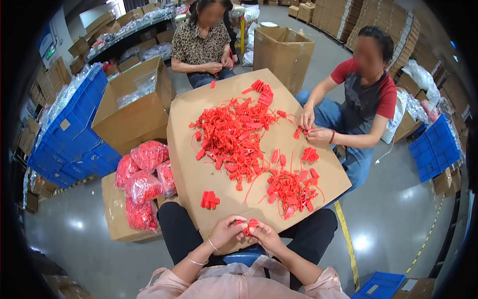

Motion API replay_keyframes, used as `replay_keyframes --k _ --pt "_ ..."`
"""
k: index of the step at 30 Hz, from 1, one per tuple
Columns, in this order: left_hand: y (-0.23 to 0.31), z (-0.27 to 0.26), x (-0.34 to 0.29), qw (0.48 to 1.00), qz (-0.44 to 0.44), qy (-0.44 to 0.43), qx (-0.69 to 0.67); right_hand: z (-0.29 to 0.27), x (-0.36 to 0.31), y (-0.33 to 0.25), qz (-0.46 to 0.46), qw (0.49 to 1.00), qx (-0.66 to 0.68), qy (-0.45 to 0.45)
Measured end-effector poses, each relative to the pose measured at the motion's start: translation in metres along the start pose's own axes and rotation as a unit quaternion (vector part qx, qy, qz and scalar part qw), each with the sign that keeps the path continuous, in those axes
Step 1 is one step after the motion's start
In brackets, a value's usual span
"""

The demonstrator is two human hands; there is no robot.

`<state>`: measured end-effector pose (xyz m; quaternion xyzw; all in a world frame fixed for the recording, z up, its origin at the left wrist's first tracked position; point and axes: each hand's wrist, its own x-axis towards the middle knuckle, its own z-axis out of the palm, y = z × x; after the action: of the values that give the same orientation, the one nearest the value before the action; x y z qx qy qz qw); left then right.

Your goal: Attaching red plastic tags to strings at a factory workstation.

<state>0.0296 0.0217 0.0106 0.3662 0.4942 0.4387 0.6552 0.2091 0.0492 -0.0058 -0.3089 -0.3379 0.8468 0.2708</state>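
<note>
Flat red plastic-looking corded tags (231, 134) mostly lie loose, neat near-left red stack (209, 200) seemingly done, left hand (225, 232) and right hand (267, 236) fingertips pinching a red bunch (247, 227).

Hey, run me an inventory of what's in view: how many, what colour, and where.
cardboard work surface: one, tan, centre
large tag heap: one, red, middle of surface
smaller tag heap: one, red, near right of surface
tag stacks: at least three, red, around the heaps
filled clear bags: about five, red contents, left of surface
open cardboard boxes: at least two, brown, left and beyond surface
crates: several, blue, left, right, lower right
seated co-workers: two, patterned and red-sleeved tops, far and right sides
held pieces: count unclear, red, between fingertips
left hand: one, bare, lower centre
right hand: one, bare, beside it
</note>
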Motion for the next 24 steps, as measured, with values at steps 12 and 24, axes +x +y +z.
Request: replay_keyframes --k 12,24 --pt "-0.013 -0.030 -0.015 0.999 -0.009 0.048 0.005 -0.016 0.195 -0.364 -0.318 0.948 -0.017 0.024" --pt "0.012 -0.075 -0.015 0.971 0.083 0.213 0.067 0.005 0.092 -0.111 -0.022 0.964 -0.262 -0.035"
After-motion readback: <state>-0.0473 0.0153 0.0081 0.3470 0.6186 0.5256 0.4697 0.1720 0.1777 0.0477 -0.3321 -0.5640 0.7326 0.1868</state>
